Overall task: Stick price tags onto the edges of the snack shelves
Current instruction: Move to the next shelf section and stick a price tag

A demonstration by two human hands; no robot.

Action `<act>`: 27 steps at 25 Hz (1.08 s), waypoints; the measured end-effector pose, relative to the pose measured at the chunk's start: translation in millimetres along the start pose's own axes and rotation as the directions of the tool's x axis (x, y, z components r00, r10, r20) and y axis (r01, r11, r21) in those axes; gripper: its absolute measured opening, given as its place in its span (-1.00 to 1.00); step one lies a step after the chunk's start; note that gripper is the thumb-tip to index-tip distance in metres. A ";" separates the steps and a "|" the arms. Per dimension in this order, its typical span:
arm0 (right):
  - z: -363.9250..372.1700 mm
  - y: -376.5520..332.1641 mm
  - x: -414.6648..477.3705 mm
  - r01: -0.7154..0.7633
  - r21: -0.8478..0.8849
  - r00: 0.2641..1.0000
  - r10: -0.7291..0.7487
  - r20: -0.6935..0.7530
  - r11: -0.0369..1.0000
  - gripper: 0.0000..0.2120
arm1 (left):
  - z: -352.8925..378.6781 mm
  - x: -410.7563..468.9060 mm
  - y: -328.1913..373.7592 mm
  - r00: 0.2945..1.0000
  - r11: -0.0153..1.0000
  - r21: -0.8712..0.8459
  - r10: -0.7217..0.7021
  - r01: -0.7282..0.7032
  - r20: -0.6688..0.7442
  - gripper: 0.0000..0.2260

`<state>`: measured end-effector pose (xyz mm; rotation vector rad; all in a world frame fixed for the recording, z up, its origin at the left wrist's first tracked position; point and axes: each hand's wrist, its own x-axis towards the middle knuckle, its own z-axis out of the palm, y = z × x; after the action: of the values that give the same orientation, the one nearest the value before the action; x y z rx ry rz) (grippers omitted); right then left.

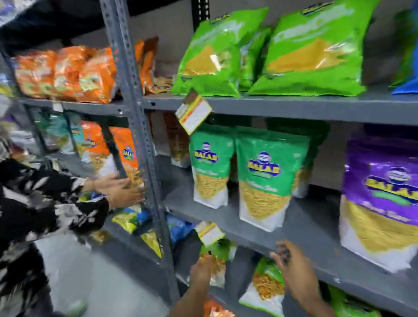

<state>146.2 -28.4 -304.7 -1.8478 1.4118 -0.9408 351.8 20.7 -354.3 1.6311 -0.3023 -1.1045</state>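
Grey metal snack shelves (pixel 300 110) fill the view. One price tag (pixel 193 113) hangs tilted on the upper shelf's front edge, below the green bags. A second price tag (pixel 210 233) is stuck on the middle shelf's edge (pixel 256 240). My left hand (pixel 201 270) reaches under that edge, just below the second tag, and its fingertips blur into a green snack bag (pixel 218 253). My right hand (pixel 291 268) hovers at the same edge further right, fingers bunched together; whether anything is between them is too blurred to tell.
A person in a black-and-white patterned sleeve (pixel 41 207) stands at the left, both hands (pixel 119 190) on an orange bag by the grey upright post (pixel 139 139). Green-and-white bags (pixel 266 178) and a purple bag (pixel 388 200) stand on the middle shelf. More bags lie below.
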 end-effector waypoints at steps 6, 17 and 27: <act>168.5 -74.8 56.2 -0.130 -0.093 0.990 0.134 0.039 0.987 -0.64 | -67.3 149.0 24.0 0.987 0.984 0.157 -0.100 0.080 0.122 -0.63; 220.9 -63.6 50.1 -0.274 0.075 0.885 0.282 -0.370 0.959 -0.88 | -67.0 154.4 63.7 0.967 0.971 0.222 0.034 -0.092 0.252 -0.87; 224.3 -71.1 67.2 -0.468 0.344 0.623 0.579 -0.525 0.814 -0.71 | -42.7 142.1 75.4 0.974 0.982 0.121 0.117 -0.142 0.191 -0.73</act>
<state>381.9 -64.8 -359.3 -0.8881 2.0267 -1.3465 485.9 -77.6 -361.3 1.6041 -0.6078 -1.1561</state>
